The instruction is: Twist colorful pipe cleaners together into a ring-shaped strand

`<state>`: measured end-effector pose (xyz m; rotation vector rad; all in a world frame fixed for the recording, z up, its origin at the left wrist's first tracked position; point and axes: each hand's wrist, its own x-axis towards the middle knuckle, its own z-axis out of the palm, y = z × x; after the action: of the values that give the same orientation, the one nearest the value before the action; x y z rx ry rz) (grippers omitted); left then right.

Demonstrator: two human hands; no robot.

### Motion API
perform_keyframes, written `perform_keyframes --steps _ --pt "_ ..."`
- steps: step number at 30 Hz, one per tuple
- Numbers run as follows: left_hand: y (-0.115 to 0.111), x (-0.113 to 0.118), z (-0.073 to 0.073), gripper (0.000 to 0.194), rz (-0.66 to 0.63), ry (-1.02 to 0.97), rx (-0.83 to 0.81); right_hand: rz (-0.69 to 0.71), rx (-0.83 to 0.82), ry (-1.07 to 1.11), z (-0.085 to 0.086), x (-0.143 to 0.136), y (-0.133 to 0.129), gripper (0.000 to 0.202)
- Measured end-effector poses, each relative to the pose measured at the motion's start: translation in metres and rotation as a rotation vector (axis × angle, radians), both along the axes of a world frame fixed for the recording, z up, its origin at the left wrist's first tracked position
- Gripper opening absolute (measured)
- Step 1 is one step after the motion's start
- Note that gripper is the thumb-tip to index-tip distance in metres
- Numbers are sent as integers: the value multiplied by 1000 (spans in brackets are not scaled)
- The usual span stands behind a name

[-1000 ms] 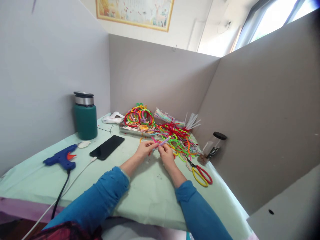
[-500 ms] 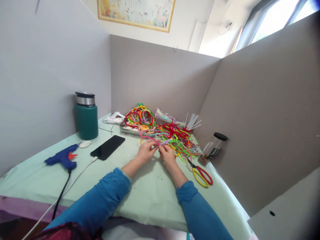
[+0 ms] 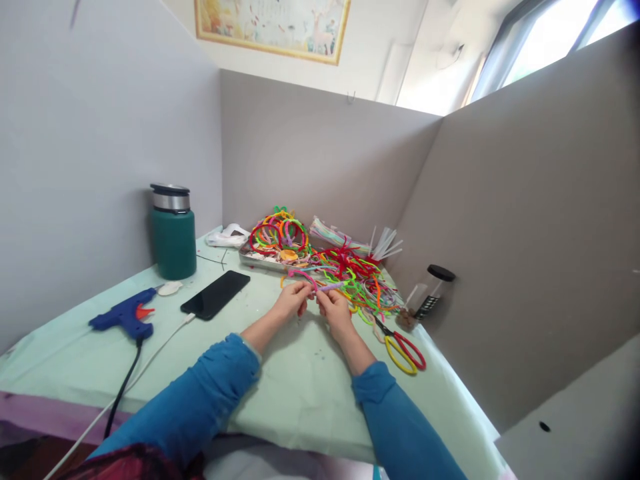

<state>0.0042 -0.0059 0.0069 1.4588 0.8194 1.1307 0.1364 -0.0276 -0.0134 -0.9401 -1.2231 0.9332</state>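
Observation:
Over the middle of the table, my left hand point(image 3: 294, 300) pinches a pink pipe cleaner point(image 3: 302, 274), whose free end curves up and to the left. Close beside it, my right hand point(image 3: 335, 311) grips a purple pipe cleaner point(image 3: 332, 287) that points right and ends in pale green. Pink and purple meet between my fingertips; how they are joined there is too small to make out. Just beyond my hands spreads a tangled heap of coloured pipe cleaners point(image 3: 350, 261). Scissors point(image 3: 403, 352) with one red and one yellow handle lie right of my right hand.
A metal tray point(image 3: 270, 264) with pipe-cleaner rings stands at the back. On the left are a green bottle point(image 3: 174, 243), a black phone point(image 3: 216, 295) on a white cable and a blue glue gun point(image 3: 125, 315). A black-lidded jar point(image 3: 428, 293) is at the right edge. Grey partitions surround the table.
The pink pipe cleaner's free end has swung up and curled closer to my left hand, whose fingers have turned. The purple one now lies more level. My right hand has hardly moved.

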Motion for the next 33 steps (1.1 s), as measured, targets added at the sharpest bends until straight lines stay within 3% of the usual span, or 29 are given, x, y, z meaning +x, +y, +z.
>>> perform_keyframes --steps 4,9,24,33 --pt "-2 -2 0 31 -87 -111 -167 32 23 -70 1 -1 -4 30" --pt "-4 -5 -2 33 -123 -114 -202 31 14 -147 2 0 -6 31" --pt "-3 -4 4 49 -97 10 -15 30 14 -49 0 3 -3 31" --pt "-5 -5 5 31 -13 122 122 40 17 -97 2 6 -5 31"
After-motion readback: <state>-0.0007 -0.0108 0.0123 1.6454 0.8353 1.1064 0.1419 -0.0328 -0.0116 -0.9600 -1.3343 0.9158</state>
